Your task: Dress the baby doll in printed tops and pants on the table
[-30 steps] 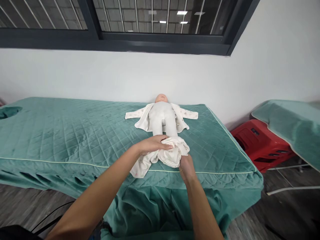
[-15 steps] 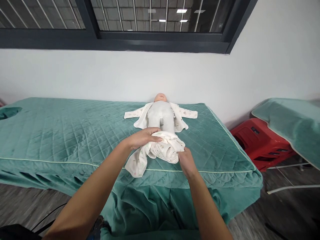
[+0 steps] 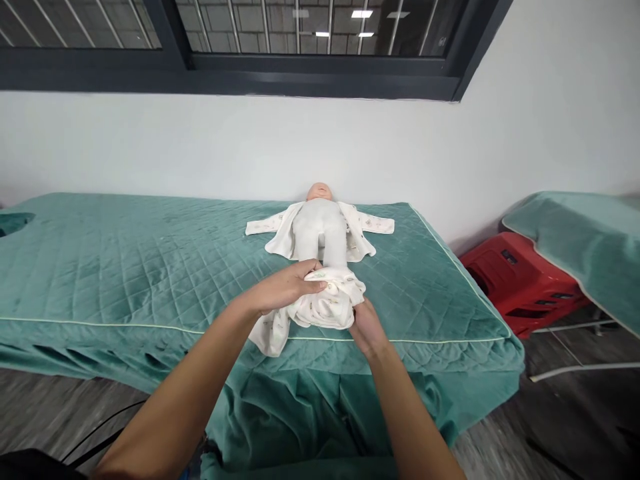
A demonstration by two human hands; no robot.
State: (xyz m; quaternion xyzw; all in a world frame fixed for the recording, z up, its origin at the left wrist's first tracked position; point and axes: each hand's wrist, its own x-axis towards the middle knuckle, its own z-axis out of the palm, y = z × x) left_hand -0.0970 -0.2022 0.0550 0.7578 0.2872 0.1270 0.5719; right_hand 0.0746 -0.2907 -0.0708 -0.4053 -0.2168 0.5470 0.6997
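Cotton, white with a faint small print: a bunched garment (image 3: pixel 327 305) sat at the doll's feet, near the front edge of the bed (image 3: pixel 125 267).

- Left hand (image 3: pixel 285 290) lay on top of the bundle, its fingers (image 3: pixel 314 285) curled down over the cloth and gripping it.
- Right hand (image 3: pixel 367 325) was pressed to the near right side of the bundle. Its fingers ran under the cloth and out of sight, so I could not tell whether they were closed on it.
- One loose end of the garment (image 3: pixel 270 333) trailed toward the bed's piped edge, lying flat on the quilted green cover.
- Doll (image 3: pixel 320 230) lay on its back, head toward the wall, legs pointing at the person. Lower legs disappeared into the bundle; whether the feet were inside the cloth or only beneath it could not be made out.
- Open top (image 3: pixel 280 240) was spread under the doll, both sleeves laid flat out to the sides and empty, front panels folded back off the body.

Judged progress: early. Doll was laid out and the top was positioned beneath it, but the trunk and thighs showed bare, the arms were not in the sleeves, and the front was not closed. The bunched garment was gathered only at the foot end, none of it drawn up the legs.

Beside the bed, to the right: a red plastic stool (image 3: pixel 515 280) tipped on the floor, and a second green-covered bed (image 3: pixel 575 240).
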